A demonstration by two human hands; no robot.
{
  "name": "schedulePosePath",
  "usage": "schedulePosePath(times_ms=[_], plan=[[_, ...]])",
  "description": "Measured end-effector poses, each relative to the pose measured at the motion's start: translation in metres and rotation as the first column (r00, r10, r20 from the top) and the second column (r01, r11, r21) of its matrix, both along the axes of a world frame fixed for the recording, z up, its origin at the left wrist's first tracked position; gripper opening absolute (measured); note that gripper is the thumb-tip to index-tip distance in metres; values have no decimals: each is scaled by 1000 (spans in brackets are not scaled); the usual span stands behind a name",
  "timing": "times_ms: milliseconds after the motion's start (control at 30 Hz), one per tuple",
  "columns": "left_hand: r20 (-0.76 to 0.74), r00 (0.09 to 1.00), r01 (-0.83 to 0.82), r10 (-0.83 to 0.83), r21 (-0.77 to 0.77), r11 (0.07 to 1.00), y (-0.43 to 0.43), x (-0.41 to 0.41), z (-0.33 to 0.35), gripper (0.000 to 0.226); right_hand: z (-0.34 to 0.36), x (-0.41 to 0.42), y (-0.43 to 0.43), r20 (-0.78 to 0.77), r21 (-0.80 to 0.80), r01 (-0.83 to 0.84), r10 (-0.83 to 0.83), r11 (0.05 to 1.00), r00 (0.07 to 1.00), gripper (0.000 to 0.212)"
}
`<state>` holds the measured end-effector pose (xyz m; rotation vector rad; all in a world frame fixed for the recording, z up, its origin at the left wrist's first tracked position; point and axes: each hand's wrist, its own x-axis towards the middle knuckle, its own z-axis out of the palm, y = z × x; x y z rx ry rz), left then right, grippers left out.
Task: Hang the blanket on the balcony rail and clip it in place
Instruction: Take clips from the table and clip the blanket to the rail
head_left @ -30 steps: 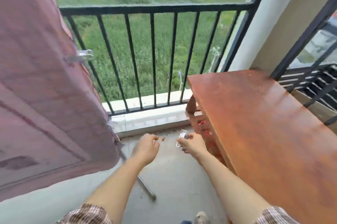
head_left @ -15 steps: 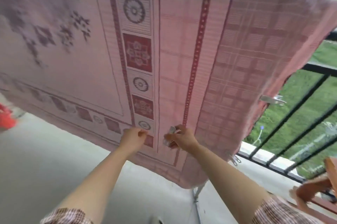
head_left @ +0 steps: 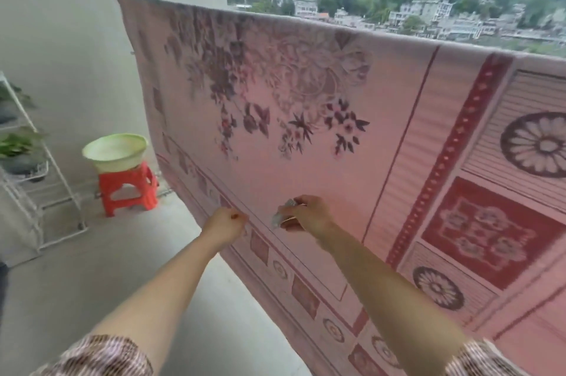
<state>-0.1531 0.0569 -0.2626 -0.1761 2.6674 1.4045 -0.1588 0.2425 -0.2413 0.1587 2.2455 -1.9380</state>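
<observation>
Far left, a basin [head_left: 115,149] sits on a red stool [head_left: 128,189] — new in view, since the gaze has swung left from the blanket's right end, where a clip was already on, suggesting this end comes next. The blanket [head_left: 306,130] hangs draped over the rail. The left hand [head_left: 225,224], curled closed and seemingly empty, sits near its lower border; the right hand [head_left: 306,215], just right, is clamped on a clip [head_left: 283,212].

1 head view—looks forward and down, close on the draped blanket [head_left: 306,130], perhaps slightly leftward.
</observation>
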Motion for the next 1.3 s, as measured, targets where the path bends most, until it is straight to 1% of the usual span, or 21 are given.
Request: schedulePosePath(times_ms=[33, 133, 233, 333, 433, 533, 600, 667, 733, 833, 900, 967, 1067, 1100, 1167, 1233, 1300], plan=[[-17, 1000, -14, 13, -15, 1000, -14, -18, 8, 25, 9, -21, -16, -17, 0, -31, 31, 1000, 999, 12], [-42, 998, -40, 39, -43, 998, -60, -69, 26, 28, 29, -82, -64, -63, 39, -88, 90, 995, 994, 26], [-55, 993, -111, 108, -42, 993, -111, -121, 33, 22, 39, -137, -110, -112, 89, -132, 142, 987, 983, 22], [-50, 974, -218, 220, 49, 975, -157, -168, 40, 29, 43, -188, -157, -187, 153, -172, 200, 973, 962, 22], [-13, 960, -277, 281, 123, 953, -206, -219, 39, 33, 43, -237, -212, -283, 189, -171, 220, 967, 933, 24], [47, 951, -307, 304, 190, 932, -266, -278, 34, 27, 45, -291, -274, -350, 193, -184, 242, 964, 905, 24], [135, 935, -354, 328, 283, 892, -307, -315, 36, 35, 47, -328, -320, -371, 204, -196, 261, 959, 891, 22], [255, 925, -364, 282, 378, 851, -346, -348, 42, 44, 48, -365, -364, -388, 224, -206, 281, 953, 877, 13], [320, 917, -359, 239, 398, 844, -383, -381, 52, 55, 52, -398, -405, -380, 250, -221, 305, 943, 873, 10], [355, 900, -373, 252, 331, 867, -436, -429, 63, 65, 58, -445, -456, -383, 220, -265, 333, 939, 862, 26], [418, 882, -370, 220, 322, 871, -466, -456, 66, 68, 60, -475, -483, -367, 212, -312, 372, 926, 853, 28], [460, 878, -329, 134, 374, 867, -493, -484, 62, 65, 59, -506, -508, -357, 199, -353, 403, 914, 843, 26], [465, 885, -268, 28, 458, 847, -527, -531, 52, 53, 48, -557, -542, -336, 166, -395, 429, 903, 839, 31], [465, 885, -262, 9, 483, 836, -537, -549, 47, 48, 43, -575, -553, -332, 168, -399, 433, 901, 838, 31], [470, 883, -275, -5, 525, 805, -557, -585, 35, 42, 32, -614, -574, -323, 184, -395, 435, 900, 841, 23], [473, 881, -285, -18, 560, 778, -577, -624, 23, 41, 23, -655, -593, -326, 220, -372, 427, 902, 843, 15], [467, 884, -291, -19, 581, 760, -597, -666, 18, 40, 17, -697, -612, -338, 258, -336, 410, 906, 847, 16]])
